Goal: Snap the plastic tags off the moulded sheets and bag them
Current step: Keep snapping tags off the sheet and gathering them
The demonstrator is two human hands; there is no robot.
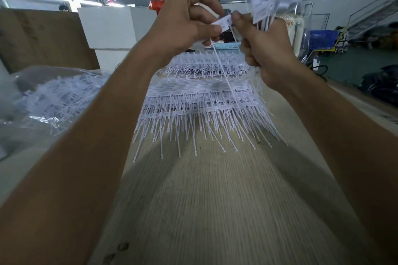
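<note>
Below and beyond both hands: wooden table (215, 211), pale grain running away from the viewer. Left of the left forearm: large clear bag (43, 97) heaped with loose white tags. Under and just beyond the hands: stacked moulded sheets (202, 101), flat on the table, thin tails fanned toward the viewer. Above the right hand: clear bag (301, 6), upright, holding a bundle of bagged tags (267, 0), heads up, stems running down into the fist. Right hand (267, 49): fingers curled round the bag and stems. Left hand (185, 26): raised, thumb and forefinger pinching the head of a single tag (224, 22), tail hanging down toward the sheets, head touching the right thumb tip.
</note>
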